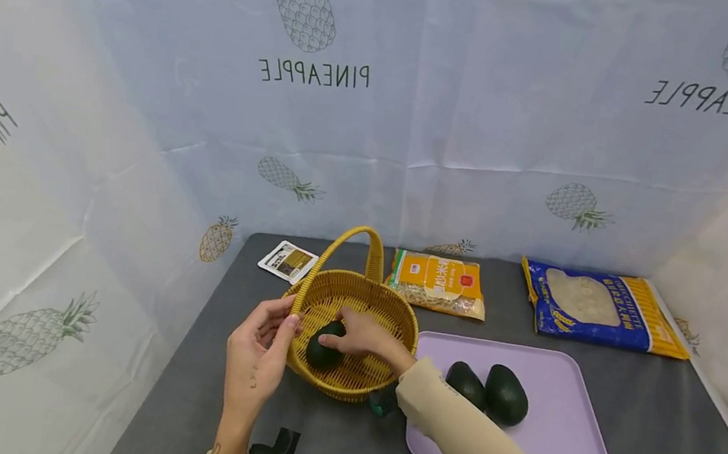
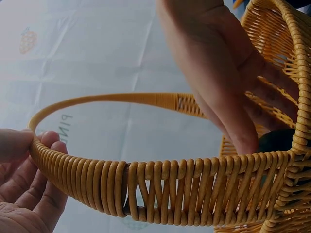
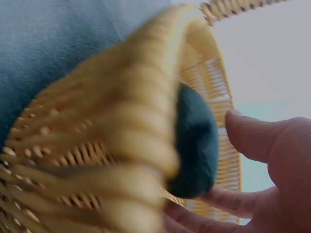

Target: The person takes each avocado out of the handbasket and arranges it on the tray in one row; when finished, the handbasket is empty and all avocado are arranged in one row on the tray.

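Note:
My left hand (image 1: 257,355) pinches the handle (image 2: 87,179) of a yellow woven basket (image 1: 365,296) between thumb and fingers. Inside the basket, one dark green avocado (image 1: 322,356) lies toward the left. My right hand (image 1: 364,334) reaches in over the rim, its fingers beside the avocado. In the right wrist view the thumb (image 3: 255,138) stands apart from the avocado's skin, while a finger touches its lower end. Two more avocados, a left one (image 1: 466,382) and a right one (image 1: 507,396), lie side by side on a lilac tray (image 1: 564,437).
Behind the basket lies an orange food packet (image 1: 439,283), with a small white-and-brown packet (image 1: 288,261) to its left. A blue and yellow bag (image 1: 591,307) rests at the back right. Pineapple-print cloth (image 1: 486,136) hangs around the dark tabletop (image 1: 190,396).

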### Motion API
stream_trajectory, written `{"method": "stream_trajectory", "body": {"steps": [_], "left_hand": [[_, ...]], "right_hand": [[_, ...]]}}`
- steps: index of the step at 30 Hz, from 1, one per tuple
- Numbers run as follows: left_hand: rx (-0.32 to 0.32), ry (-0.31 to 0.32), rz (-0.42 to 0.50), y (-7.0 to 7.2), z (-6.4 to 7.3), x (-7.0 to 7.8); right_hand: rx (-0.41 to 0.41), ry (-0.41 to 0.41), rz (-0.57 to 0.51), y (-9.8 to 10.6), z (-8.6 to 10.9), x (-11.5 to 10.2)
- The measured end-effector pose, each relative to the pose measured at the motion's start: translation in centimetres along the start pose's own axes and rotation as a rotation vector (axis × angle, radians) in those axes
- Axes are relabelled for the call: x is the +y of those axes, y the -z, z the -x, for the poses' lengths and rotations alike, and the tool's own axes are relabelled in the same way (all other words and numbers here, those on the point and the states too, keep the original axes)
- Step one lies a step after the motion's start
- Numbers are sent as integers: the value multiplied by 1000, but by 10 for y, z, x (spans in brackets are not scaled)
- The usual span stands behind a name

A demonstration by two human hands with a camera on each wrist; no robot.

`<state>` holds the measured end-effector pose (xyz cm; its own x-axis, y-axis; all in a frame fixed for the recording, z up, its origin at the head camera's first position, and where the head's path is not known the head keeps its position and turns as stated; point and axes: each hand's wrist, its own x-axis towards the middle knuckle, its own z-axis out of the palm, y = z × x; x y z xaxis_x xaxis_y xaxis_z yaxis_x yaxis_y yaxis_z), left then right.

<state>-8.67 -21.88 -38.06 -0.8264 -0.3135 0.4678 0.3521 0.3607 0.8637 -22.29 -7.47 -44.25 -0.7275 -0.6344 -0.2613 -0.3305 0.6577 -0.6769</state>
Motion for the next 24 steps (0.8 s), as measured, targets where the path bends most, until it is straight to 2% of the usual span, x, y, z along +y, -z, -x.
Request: {"method": "stream_trajectory", "body": {"steps": [6, 14, 24], "left_hand": [[1, 6, -12, 0, 0, 1], [4, 14, -19, 0, 0, 1], [8, 16, -26, 0, 1, 1]], "right_hand": [[-6, -20, 17, -6, -4, -6], [-29, 7, 44, -5, -13, -9], [19, -3, 2, -3, -18, -19]]}}
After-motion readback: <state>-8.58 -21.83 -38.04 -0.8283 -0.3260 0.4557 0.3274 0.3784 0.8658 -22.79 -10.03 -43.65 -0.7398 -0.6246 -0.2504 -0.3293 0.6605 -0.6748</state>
